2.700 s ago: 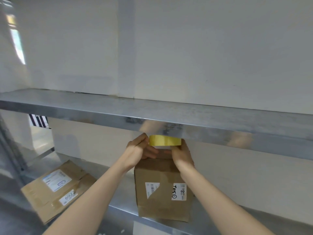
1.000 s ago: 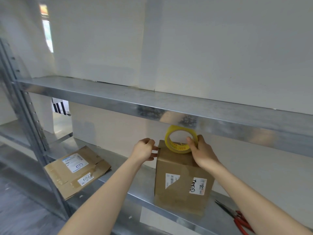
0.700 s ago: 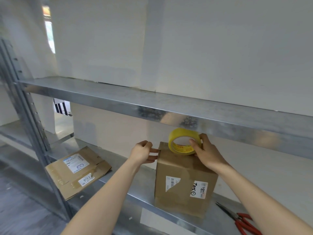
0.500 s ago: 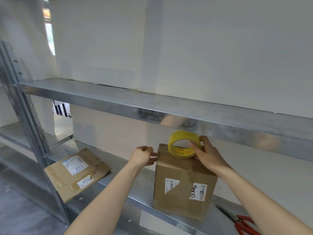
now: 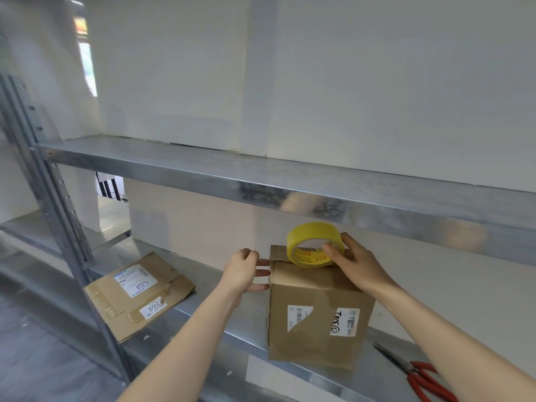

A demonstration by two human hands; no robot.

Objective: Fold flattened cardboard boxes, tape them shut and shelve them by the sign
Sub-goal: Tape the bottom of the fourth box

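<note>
Overhead, upper shelf point(image 5: 203, 172): galvanised metal, front lip hanging close above the tape roll; little headroom over the box.
Upright post point(image 5: 55, 198): perforated steel, far left, well apart from both hands.
Flattened box point(image 5: 139, 294): lying flat on lower shelf point(image 5: 232, 323), left of the hands, one corner past the front edge; two white labels, old tape strips.
Scissors point(image 5: 420, 375): red handles, on lower shelf near the box's right side, blades pointing toward it.
Box point(image 5: 316, 320): brown cardboard, folded up, upright on lower shelf between flattened box and scissors; top flaps down and creased; two white labels on front face, left one part covered.
Tape roll point(image 5: 304, 258): yellow, red print, standing on edge on box top.
Left hand point(image 5: 240, 271): fingers straight, slightly spread, tips against box's upper left side.
Right hand point(image 5: 359, 265): thumb inside the roll, fingers behind, pinching its rim.
</note>
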